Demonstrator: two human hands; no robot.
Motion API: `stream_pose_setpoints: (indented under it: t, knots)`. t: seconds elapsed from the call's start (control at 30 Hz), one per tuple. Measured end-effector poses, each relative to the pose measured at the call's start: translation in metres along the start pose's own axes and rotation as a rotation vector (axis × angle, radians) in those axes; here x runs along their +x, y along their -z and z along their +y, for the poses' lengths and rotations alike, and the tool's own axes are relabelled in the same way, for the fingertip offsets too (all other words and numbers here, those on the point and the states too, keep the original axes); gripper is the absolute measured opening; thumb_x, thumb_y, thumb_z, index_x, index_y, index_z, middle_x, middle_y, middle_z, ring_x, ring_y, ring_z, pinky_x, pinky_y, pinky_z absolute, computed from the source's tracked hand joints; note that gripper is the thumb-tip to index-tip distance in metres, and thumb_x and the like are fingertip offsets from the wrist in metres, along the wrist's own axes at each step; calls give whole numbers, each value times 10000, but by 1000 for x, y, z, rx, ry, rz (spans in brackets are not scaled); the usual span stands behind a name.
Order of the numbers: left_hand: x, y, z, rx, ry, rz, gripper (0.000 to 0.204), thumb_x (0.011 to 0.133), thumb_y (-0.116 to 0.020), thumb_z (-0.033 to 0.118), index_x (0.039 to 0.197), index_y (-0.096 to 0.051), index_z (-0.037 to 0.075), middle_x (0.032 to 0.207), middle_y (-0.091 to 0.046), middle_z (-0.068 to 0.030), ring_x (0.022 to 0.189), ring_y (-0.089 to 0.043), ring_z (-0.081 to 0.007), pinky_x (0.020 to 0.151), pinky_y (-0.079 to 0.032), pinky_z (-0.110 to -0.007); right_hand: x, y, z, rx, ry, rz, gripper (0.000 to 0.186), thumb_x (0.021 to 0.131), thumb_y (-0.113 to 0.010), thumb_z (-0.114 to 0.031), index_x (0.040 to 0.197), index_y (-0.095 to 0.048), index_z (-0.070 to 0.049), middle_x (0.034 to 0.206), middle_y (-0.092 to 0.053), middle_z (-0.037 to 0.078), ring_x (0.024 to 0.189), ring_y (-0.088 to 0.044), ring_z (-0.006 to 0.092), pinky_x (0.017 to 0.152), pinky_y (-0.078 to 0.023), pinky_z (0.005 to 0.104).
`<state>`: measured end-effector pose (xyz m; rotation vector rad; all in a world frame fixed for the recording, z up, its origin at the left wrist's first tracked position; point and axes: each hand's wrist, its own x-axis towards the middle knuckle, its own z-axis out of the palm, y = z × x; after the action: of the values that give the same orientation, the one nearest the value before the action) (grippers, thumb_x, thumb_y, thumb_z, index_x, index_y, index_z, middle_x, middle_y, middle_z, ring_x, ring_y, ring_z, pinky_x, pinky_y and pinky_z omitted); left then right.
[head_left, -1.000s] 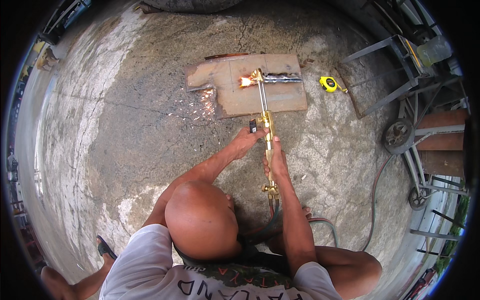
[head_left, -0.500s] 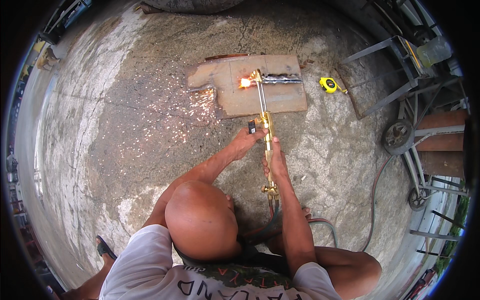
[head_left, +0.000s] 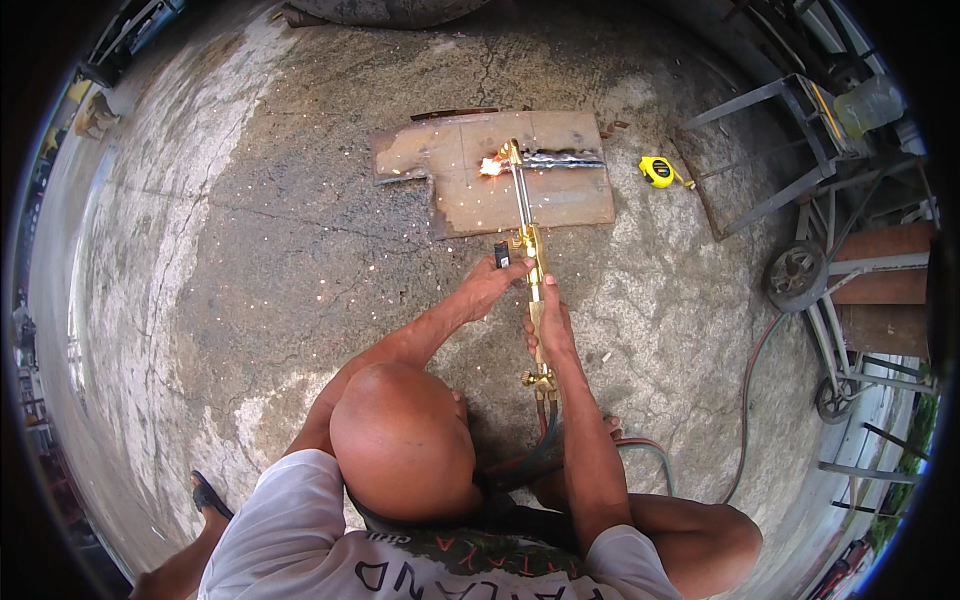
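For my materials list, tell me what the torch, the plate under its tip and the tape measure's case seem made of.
Torch: body probably polished brass, given its golden shine; its silvery tubes could be steel.
Plate: likely steel, dull and brownish with rust-like staining.
Tape measure case: perhaps plastic, judging by its even, bright yellow; too small to be sure.

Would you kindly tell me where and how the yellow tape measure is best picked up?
Probably by the rounded yellow case of the tape measure, pinched across its edges, coming from the right: the metal plate and flame lie to its left. Avoid the narrow piece jutting out at its lower right.
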<state>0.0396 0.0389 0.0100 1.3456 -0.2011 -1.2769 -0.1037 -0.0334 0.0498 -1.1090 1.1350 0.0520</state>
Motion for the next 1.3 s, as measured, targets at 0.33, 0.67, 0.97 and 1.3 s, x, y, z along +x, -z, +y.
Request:
stream_pose_setpoints:
  t: [0.33,0.67,0.97,1.3]
  knots:
    - [-2,-3,1,9,-20,17,410,893,-781,383,1142,-706,66,1042,-681,-22,941,-548,-138,810,-397,-337,0,1,1,4,11,-21,815,896,-294,-853,855,-520,-72,566,-446,1,410,-401,116,387,-349,299]
    - [-1,-2,1,27,-9,17,394,900,-774,388,1120,-714,66,1013,-677,-14,905,-537,-129,783,-397,-326,-3,0,-1,-17,15,-13,794,908,-272,-843,785,-503,-94,562,-440,1,411,-401,121,391,-346,304]
    - [-1,-2,1,30,6,19,491,899,-771,412,1210,-702,38,1137,-668,-63,1014,-537,-160,865,-397,-352,-2,2,-2,29,-20,-38,794,917,-306,-821,832,-526,-63,571,-458,21,431,-432,138,421,-371,325]
    - [-5,-5,7,38,-17,18,422,897,-771,427,1099,-719,60,974,-649,-12,881,-505,-131,779,-386,-332,0,2,0,22,-14,-13,797,914,-314,-822,827,-529,-60,585,-466,30,436,-437,143,423,-371,326]
